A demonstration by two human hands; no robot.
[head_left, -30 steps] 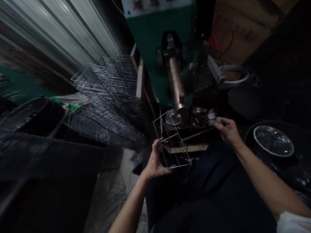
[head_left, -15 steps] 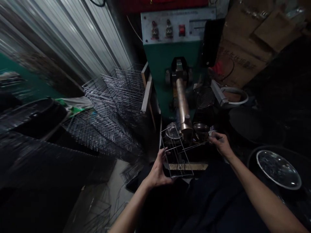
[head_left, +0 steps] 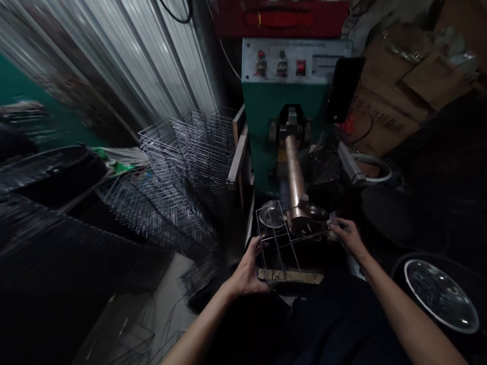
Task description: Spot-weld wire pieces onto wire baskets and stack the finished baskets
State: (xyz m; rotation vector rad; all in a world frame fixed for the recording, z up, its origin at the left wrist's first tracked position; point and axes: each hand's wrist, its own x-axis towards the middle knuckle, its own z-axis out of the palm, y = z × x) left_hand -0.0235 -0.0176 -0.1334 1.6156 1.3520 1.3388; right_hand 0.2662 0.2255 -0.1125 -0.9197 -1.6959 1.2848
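My left hand (head_left: 249, 268) grips the left side of a thin wire frame (head_left: 278, 246), fingers curled round its edge. A wire piece (head_left: 310, 237) runs from the frame to my right hand (head_left: 344, 232), whose fingers pinch its right end. Just above the wires is the copper-coloured arm (head_left: 295, 172) of a green machine (head_left: 262, 121), its lower end close to the wire piece. Behind the frame's top sits a round metal dish (head_left: 271, 214); a second bowl (head_left: 318, 213) is partly hidden behind the arm's end.
Stacked wire racks (head_left: 190, 152) stand on the left. At right lies a round dish (head_left: 441, 295) with small shiny parts. Cardboard boxes (head_left: 388, 111) fill the back right. A wooden strip (head_left: 291, 276) crosses below the frame.
The view has shifted, so the machine appears lower and further right. Both hands keep their grip, and the wire piece now appears nearer the end of the copper-coloured arm.
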